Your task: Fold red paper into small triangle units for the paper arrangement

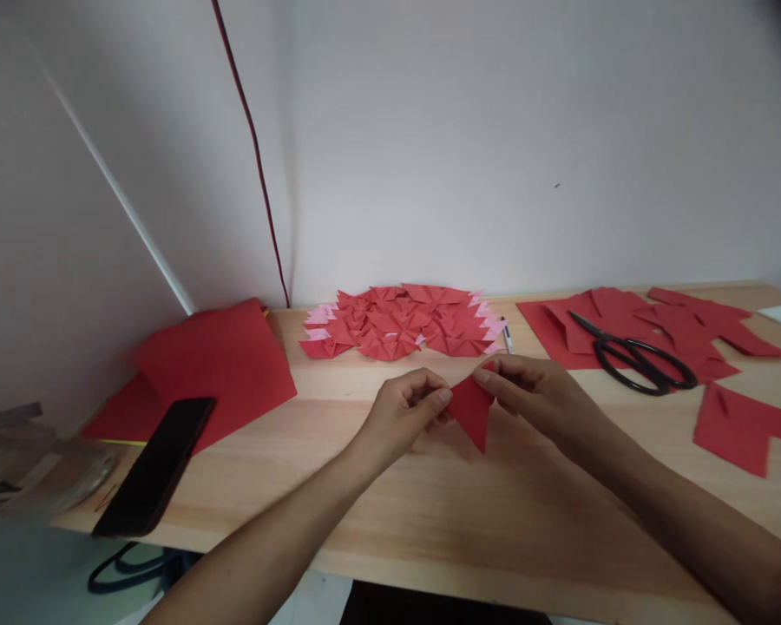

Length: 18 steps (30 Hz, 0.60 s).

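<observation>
A small folded piece of red paper (pixel 474 413) is held up above the wooden table, one point hanging downward. My left hand (pixel 415 401) pinches its left corner between thumb and fingers. At the upper right edge my right hand (pixel 524 389) grips it the same way. Behind both hands lies a spread of folded red and pink paper pieces (pixel 397 323) with pointed ends, arranged in rows. The fingers partly hide the folds of the held paper.
Black-handled scissors (pixel 638 356) rest on cut red paper (pixel 599 323) at right, near an L-shaped red piece (pixel 732 430). On the left, a dark phone (pixel 160 464) overlaps red sheets (pixel 214 365). A pen (pixel 507 337) lies by the folded pieces; a white wall (pixel 495 148) stands behind.
</observation>
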Motion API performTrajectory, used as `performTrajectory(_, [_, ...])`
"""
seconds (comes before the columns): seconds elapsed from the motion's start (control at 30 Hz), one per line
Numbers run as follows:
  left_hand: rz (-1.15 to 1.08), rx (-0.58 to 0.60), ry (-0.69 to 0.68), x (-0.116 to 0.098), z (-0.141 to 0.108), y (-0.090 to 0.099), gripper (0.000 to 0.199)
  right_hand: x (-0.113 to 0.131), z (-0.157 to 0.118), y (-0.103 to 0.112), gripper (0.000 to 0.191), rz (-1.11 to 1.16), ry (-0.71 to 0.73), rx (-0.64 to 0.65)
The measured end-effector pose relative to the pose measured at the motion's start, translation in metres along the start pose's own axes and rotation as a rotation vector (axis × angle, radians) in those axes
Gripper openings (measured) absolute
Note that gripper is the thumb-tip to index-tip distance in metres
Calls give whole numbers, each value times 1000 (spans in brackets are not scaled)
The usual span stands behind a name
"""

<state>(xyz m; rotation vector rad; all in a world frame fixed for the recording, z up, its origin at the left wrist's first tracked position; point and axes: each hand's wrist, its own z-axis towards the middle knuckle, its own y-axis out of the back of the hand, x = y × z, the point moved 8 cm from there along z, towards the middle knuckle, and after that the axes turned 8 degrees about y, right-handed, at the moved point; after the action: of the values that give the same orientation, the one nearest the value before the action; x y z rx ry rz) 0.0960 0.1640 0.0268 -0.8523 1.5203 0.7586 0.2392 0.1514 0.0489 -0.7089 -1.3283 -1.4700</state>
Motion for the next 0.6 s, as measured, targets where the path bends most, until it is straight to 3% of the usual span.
performTrajectory(0.27, [-123,-142,-1,8,6,18,25,-6,0,-3,26,64,-50,18])
performTrajectory(0.43, [-47,-252,-10,7,3,27,17,0,1,5,36,-83,-62,-42])
performTrajectory(0.6, [44,-285,-30,1,-2,26,16,6,2,9,37,-198,-15,-76])
